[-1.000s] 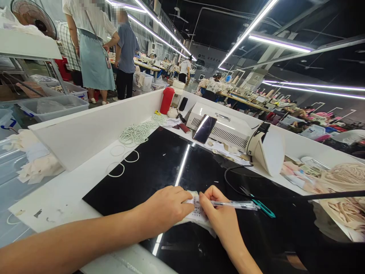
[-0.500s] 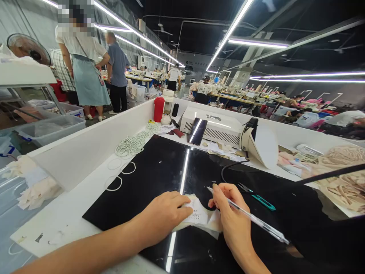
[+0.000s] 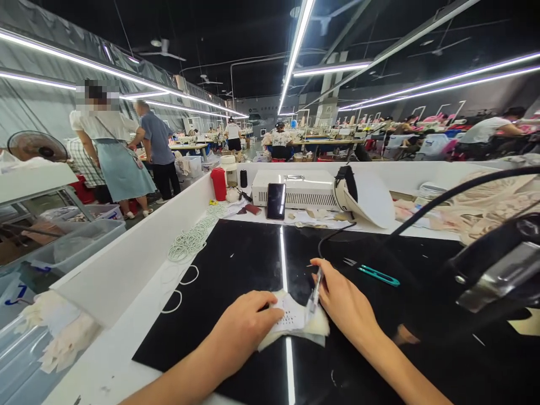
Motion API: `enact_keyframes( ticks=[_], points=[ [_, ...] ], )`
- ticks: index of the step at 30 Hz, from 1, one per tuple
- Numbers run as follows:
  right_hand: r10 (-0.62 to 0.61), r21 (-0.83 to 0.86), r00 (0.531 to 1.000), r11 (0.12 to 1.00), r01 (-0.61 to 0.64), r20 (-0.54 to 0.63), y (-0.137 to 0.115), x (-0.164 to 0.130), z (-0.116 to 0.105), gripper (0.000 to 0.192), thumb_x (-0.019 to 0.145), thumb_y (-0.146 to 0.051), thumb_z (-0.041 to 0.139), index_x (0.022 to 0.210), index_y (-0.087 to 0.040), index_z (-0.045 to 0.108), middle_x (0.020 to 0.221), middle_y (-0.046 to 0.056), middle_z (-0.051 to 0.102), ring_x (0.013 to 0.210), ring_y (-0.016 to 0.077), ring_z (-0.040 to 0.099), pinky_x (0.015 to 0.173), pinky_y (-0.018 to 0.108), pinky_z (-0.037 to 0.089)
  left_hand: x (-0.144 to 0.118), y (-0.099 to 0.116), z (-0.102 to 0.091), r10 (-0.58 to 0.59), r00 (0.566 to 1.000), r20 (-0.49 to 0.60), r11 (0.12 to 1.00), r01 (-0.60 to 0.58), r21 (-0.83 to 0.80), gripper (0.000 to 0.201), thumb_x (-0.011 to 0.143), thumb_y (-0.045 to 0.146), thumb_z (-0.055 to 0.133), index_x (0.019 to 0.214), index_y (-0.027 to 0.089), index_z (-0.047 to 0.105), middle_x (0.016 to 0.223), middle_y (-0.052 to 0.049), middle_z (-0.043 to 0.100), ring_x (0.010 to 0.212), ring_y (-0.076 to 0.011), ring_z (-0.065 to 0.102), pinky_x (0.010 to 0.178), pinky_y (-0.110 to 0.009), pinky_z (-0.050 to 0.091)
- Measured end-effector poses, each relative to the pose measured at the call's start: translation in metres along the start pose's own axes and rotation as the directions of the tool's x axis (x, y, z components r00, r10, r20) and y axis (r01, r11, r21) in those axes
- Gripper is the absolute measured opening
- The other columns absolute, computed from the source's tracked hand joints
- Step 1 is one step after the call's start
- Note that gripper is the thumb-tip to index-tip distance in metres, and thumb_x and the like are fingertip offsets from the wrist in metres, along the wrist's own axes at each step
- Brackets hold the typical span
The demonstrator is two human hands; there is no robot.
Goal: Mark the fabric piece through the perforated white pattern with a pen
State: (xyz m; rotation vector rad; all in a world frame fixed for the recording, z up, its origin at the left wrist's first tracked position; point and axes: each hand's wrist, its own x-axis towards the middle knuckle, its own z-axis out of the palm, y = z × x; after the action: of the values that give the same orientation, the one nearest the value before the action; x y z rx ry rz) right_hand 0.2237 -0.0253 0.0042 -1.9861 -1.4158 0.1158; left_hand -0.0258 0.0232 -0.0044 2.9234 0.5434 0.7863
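Now left fingers [image 3: 270,315] flat on fabric piece [image 3: 295,323]; right fingers [image 3: 323,284] pinch pen [image 3: 314,292].

Left hand [image 3: 247,329] presses pale fabric [image 3: 295,323]; right hand [image 3: 343,301] holds a pen [image 3: 314,292].

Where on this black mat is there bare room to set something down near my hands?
Bare mat lies left of the glare stripe, between the loose elastic rings and the left hand. Right of the right hand, it is tighter: the teal snips, a black cable and a dark machine part border it.
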Motion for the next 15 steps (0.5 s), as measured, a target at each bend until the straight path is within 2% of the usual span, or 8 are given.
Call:
enact_keyframes(
  ticks=[3,5,9,12,15],
  points=[
    [0.042,-0.026,0.998,0.999,-0.043,-0.036,0.004,0.004,0.002,0.040,0.095,-0.027,0.045,0.131,-0.022,0.062,0.107,0.013,0.078,0.094,0.0360,0.075,0.070,0.039,0.047,0.000,0.000,-0.002,-0.004,1.000,-0.003,1.000,0.004,-0.015,0.021,0.101,0.012,0.060,0.117,0.021,0.068,0.123,-0.008,0.068,0.107,-0.0211,0.069,0.094,-0.036,0.060],
    [0.042,-0.011,0.998,0.999,-0.042,-0.053,0.006,0.006,0.002,0.041,0.096,-0.027,0.042,0.132,-0.021,0.060,0.108,0.013,0.078,0.096,0.0356,0.075,0.072,0.040,0.047,0.000,0.000,-0.003,-0.006,1.000,-0.011,1.000,0.005,-0.029,0.022,0.100,0.011,0.061,0.118,0.022,0.068,0.124,-0.008,0.068,0.107,-0.0217,0.069,0.094,-0.037,0.060],
    [0.004,0.067,0.993,0.998,0.004,-0.116,0.007,0.011,-0.002,0.039,0.100,-0.030,0.039,0.134,-0.020,0.055,0.110,0.011,0.076,0.092,0.0286,0.073,0.074,0.037,0.049,-0.001,0.000,-0.003,-0.010,1.000,-0.010,0.999,0.010,-0.042,0.024,0.099,0.010,0.062,0.119,0.022,0.067,0.124,-0.008,0.068,0.108,-0.0218,0.069,0.095,-0.037,0.060],
    [-0.033,0.129,0.980,0.990,0.059,-0.198,0.004,0.012,-0.007,0.032,0.103,-0.046,0.045,0.123,-0.024,0.056,0.101,0.006,0.072,0.078,0.0220,0.068,0.071,0.033,0.050,0.000,0.000,-0.002,0.000,1.000,-0.012,0.999,0.000,-0.036,0.022,0.100,0.011,0.062,0.119,0.022,0.067,0.123,-0.008,0.068,0.107,-0.0221,0.069,0.094,-0.037,0.061],
    [-0.103,0.158,0.957,0.976,0.150,-0.271,0.002,0.011,-0.011,0.024,0.104,-0.047,0.046,0.107,-0.025,0.057,0.096,0.003,0.067,0.075,0.0189,0.063,0.072,0.031,0.049,0.000,0.000,-0.003,0.003,1.000,-0.008,1.000,-0.003,-0.029,0.021,0.101,0.012,0.060,0.118,0.021,0.067,0.123,-0.008,0.068,0.107,-0.0220,0.069,0.094,-0.036,0.061]
  ],
)
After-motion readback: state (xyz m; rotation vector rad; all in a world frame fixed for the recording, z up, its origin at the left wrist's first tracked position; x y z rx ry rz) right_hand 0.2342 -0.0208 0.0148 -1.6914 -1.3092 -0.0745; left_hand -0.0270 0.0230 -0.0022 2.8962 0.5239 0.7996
